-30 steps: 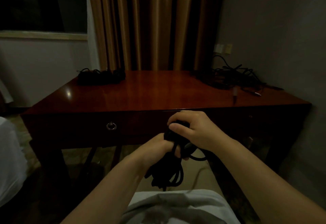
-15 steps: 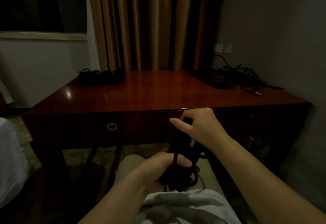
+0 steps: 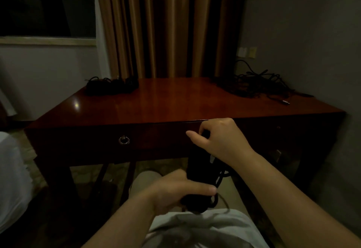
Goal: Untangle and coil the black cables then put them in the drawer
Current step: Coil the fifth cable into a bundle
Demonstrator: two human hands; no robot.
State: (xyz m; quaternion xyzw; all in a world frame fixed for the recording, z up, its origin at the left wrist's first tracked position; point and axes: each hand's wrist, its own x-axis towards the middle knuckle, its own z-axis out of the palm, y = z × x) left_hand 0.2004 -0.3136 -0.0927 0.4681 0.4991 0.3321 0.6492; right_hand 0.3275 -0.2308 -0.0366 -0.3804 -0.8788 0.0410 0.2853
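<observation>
A black cable bundle (image 3: 201, 167) hangs stretched between my two hands in front of the desk. My left hand (image 3: 175, 191) grips its lower end just above my lap, thumb laid across it. My right hand (image 3: 220, 140) holds the upper end by the desk's front edge, index finger pointing left. A tangled heap of black cables (image 3: 256, 85) lies on the desk's far right corner. Coiled black cables (image 3: 112, 86) lie at the far left. The drawer (image 3: 97, 142) with a metal ring pull (image 3: 124, 140) is closed.
The dark wooden desk (image 3: 175, 101) stands against brown curtains (image 3: 166, 24) with a grey wall on the right. A wall socket (image 3: 247, 52) sits above the tangled heap. Something white (image 3: 11, 179) is at the left edge. The room is dim.
My left hand dropped from beside the right hand toward my lap, and my right hand rose slightly, stretching the bundle out lengthwise. The cable end trailing on the desk's right is gone.
</observation>
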